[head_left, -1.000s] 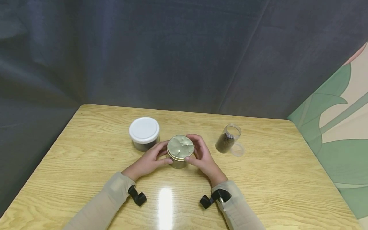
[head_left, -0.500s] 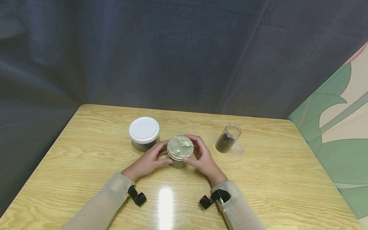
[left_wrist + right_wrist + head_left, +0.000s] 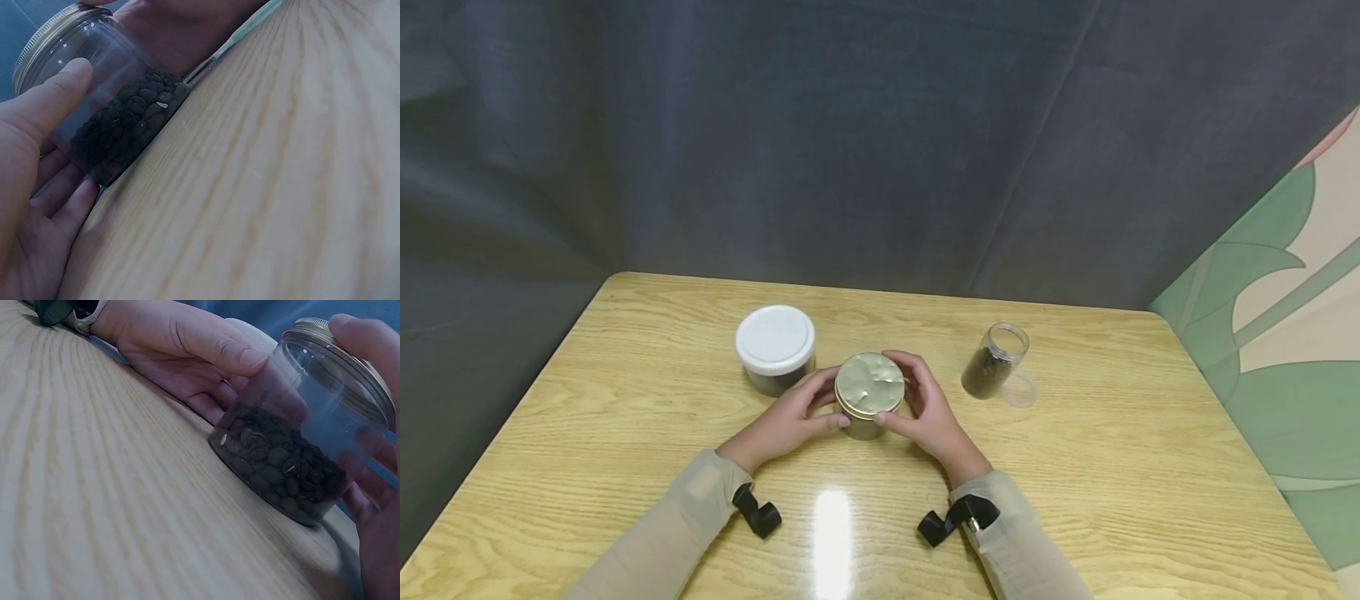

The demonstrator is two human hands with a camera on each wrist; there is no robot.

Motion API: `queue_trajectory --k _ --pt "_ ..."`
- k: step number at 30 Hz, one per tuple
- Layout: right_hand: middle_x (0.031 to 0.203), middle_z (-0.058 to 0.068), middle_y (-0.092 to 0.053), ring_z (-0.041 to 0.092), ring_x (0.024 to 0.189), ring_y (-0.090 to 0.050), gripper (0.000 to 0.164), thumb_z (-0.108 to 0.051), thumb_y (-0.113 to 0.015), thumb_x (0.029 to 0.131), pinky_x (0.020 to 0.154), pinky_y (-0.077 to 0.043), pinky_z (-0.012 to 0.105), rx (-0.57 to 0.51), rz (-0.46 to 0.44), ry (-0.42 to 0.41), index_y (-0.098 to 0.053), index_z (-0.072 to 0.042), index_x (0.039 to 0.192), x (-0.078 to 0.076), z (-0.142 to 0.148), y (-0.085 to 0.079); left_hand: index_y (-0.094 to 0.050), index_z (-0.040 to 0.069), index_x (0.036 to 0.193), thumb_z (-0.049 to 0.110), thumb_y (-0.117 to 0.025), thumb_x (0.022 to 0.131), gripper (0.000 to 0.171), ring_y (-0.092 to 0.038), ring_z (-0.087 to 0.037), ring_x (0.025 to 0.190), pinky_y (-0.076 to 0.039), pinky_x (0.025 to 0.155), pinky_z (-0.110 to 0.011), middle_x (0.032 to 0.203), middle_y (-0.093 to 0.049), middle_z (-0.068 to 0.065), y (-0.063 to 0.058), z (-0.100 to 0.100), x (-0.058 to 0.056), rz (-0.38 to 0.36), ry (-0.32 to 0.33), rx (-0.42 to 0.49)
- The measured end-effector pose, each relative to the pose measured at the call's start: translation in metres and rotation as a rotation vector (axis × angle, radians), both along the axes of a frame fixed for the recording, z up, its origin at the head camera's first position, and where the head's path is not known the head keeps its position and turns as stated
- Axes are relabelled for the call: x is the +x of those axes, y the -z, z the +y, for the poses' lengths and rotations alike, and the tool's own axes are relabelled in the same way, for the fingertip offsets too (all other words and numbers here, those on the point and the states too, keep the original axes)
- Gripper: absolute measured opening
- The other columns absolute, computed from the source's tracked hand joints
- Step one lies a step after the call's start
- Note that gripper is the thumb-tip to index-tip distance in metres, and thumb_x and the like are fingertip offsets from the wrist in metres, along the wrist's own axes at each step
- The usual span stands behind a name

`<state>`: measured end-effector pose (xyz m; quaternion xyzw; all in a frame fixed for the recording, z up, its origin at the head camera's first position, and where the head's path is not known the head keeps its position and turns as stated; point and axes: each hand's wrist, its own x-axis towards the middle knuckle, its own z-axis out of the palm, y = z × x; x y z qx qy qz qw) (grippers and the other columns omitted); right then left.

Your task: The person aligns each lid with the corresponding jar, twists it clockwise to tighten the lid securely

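A clear jar partly filled with dark coffee beans stands upright on the wooden table, topped by a dented gold screw lid. My left hand holds the jar's body from the left, its thumb on the front wall and its fingers behind. From the right, my right hand grips the lid, thumb at the front of its rim and fingers curved round the far side. In the right wrist view the lid sits on the jar's mouth, and the right thumb lies against the rim.
Behind my left hand is a wider jar with a white lid. To the right stands a small open clear jar with dark contents, and a clear disc-shaped lid lies beside it. A dark curtain hangs behind the table.
My right thumb has slid a little to the left along the front of the gold lid. The left hand and the jar have stayed in place.
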<state>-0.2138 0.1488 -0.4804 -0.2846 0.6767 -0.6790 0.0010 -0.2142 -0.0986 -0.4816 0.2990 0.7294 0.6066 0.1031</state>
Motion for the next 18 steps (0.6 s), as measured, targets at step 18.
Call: queue_trajectory --k 18 --pt "0.144 0.019 -0.045 0.021 0.129 -0.047 0.076 -0.028 -0.081 0.089 0.109 -0.043 0.027 0.001 0.042 -0.012 -0.042 0.001 0.146 -0.0017 0.0005 0.0007 -0.037 0.0 0.152 0.006 -0.074 0.092 0.07 -0.047 -0.031 0.138 -0.041 0.113 -0.026 0.149 -0.045 -0.019 0.0001 -0.0007 -0.0003 -0.006 -0.011 -0.018"
